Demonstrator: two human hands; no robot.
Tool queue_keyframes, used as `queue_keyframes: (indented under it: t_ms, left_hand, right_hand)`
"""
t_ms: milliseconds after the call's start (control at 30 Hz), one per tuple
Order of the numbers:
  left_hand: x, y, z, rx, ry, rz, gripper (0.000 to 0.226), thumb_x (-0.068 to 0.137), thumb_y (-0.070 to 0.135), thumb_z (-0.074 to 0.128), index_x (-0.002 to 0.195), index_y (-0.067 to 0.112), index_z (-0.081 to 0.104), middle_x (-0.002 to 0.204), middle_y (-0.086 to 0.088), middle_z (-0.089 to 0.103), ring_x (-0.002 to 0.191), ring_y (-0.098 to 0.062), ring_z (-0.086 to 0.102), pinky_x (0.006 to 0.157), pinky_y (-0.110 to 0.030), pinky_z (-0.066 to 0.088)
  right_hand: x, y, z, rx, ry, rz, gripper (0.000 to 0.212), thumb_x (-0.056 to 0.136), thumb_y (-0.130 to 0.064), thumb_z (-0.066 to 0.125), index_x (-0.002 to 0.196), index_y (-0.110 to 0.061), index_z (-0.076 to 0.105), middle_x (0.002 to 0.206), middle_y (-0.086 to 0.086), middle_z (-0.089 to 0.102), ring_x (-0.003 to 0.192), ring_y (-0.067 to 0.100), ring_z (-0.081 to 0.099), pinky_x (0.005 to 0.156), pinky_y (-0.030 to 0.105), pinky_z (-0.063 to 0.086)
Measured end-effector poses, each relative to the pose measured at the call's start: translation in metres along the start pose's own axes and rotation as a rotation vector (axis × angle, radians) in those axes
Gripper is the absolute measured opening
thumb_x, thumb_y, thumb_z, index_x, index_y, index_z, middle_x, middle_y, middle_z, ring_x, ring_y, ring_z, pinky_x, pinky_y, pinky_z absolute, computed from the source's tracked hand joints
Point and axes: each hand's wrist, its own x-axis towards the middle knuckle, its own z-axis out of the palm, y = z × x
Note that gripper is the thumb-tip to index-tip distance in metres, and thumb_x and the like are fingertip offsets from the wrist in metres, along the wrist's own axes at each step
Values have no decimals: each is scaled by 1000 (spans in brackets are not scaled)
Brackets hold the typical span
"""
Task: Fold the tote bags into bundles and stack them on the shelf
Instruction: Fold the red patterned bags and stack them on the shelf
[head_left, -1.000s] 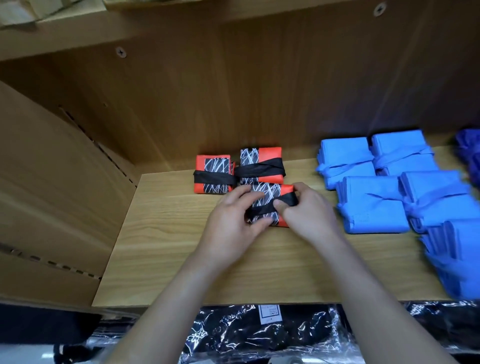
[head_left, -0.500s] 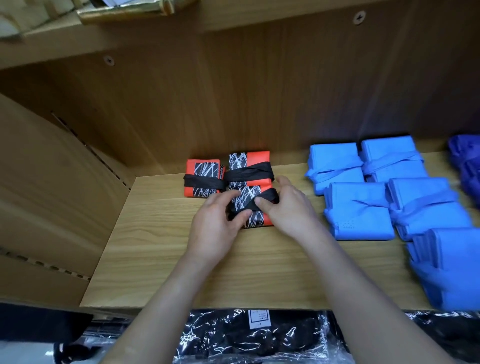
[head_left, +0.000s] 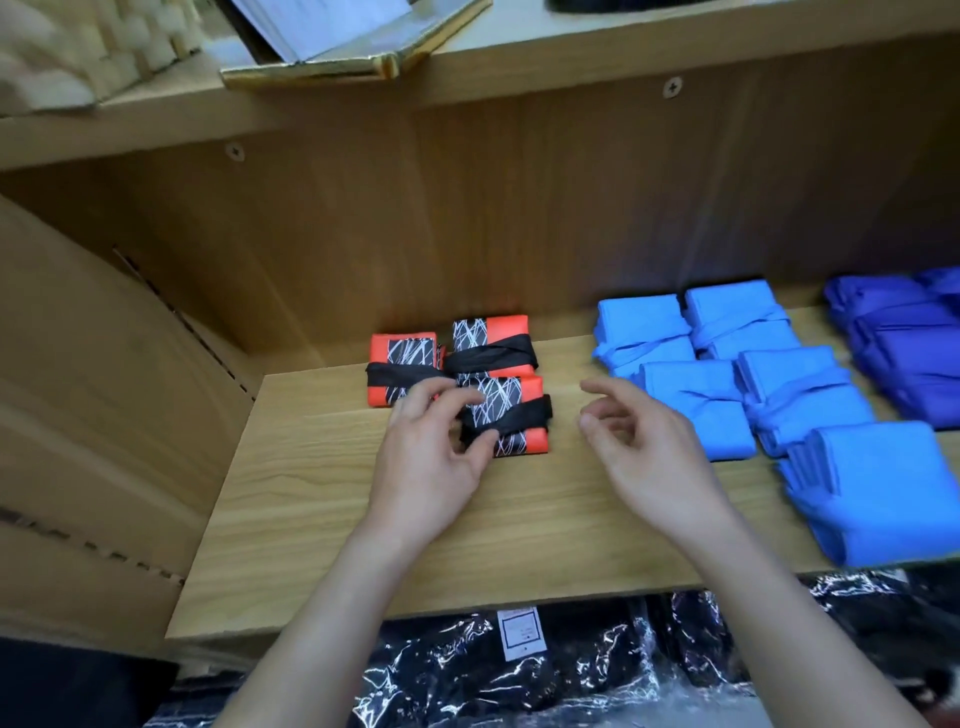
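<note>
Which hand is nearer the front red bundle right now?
Left. The left hand grips the front red bundle at its left end; the right hand hovers apart, off its right side.

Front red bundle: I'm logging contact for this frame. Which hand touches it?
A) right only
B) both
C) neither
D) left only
D: the left hand pinches the left end of the front red bundle between thumb and fingers, while the right hand is apart from it to the right, fingers loosely curled and holding nothing.
</note>
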Motion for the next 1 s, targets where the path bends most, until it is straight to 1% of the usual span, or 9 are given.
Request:
queue_keyframes:
  t_ms: [100, 200, 267, 400, 467, 533, 800, 900, 1000]
  left_hand:
    - [-10, 4, -12, -86, 12, 52, 13, 85, 17, 69, 96, 24, 73, 96, 14, 65, 79, 2, 56, 75, -22, 49]
    - [-29, 13, -21, -147, -115, 60, 12, 88, 18, 67, 94, 25, 75, 70, 18, 65, 64, 8, 56, 61, -5, 38]
    - [-44, 22, -19, -184, -181, 121, 13, 87, 16, 69, 92, 26, 76, 59, 22, 58, 61, 9, 54, 59, -2, 35]
    - [-68, 36, 3, -203, -321, 315, 18, 85, 9, 69, 94, 25, 74, 80, 20, 65, 72, 0, 57, 68, -8, 42]
    - [-79, 45, 21, -212, -384, 425, 23, 83, 3, 68, 94, 22, 74, 88, 17, 65, 76, 1, 57, 73, -12, 45]
    - [-91, 60, 40, -208, -437, 518, 25, 81, 0, 68, 95, 20, 73, 91, 13, 67, 81, -4, 60, 75, -18, 48]
    - [-150, 146, 139, -151, -741, 580, 15, 84, 14, 71, 92, 26, 73, 86, 16, 72, 78, -4, 62, 71, -11, 40]
    - [-175, 185, 189, -138, -817, 544, 20, 82, 8, 71, 90, 26, 74, 89, 18, 71, 79, -3, 64, 75, -13, 43]
    - [-198, 228, 242, -134, -893, 522, 23, 82, 5, 70, 90, 26, 75, 91, 16, 71, 77, -4, 62, 72, -11, 41]
  right_hand:
    - [-26, 1, -11, 5, 23, 10, 22, 91, -17, 63, 108, -30, 66, 83, -15, 66, 80, -8, 56, 72, 3, 39]
    - [-62, 6, -28, -55, 56, 33, 18, 90, -16, 65, 98, -32, 69, 78, -13, 68, 75, -2, 60, 67, 7, 41]
    - [-89, 13, -41, -130, 102, 64, 17, 88, -15, 67, 94, -30, 71, 72, -15, 68, 71, 1, 61, 64, 7, 40]
    - [-144, 35, -70, -379, 157, 127, 16, 86, -13, 68, 95, -25, 73, 77, -17, 70, 73, 3, 63, 71, 21, 49]
    - [-174, 49, -86, -516, 153, 199, 14, 87, -16, 66, 97, -24, 71, 84, -10, 71, 79, 14, 66, 70, 37, 53]
    - [-204, 66, -104, -605, 168, 274, 15, 88, -17, 63, 100, -23, 71, 86, -5, 70, 81, 20, 66, 68, 40, 53]
    - [-334, 160, -174, -501, 446, 592, 22, 86, -11, 67, 105, -22, 71, 98, -5, 69, 90, 18, 64, 80, 37, 52]
    - [-385, 201, -203, -304, 623, 739, 23, 88, -11, 66, 106, -24, 71, 95, -9, 69, 85, 10, 64, 81, 25, 49]
    - [-429, 244, -232, -157, 783, 882, 19, 89, -14, 65, 101, -29, 69, 88, -9, 70, 81, 4, 63, 70, 4, 42]
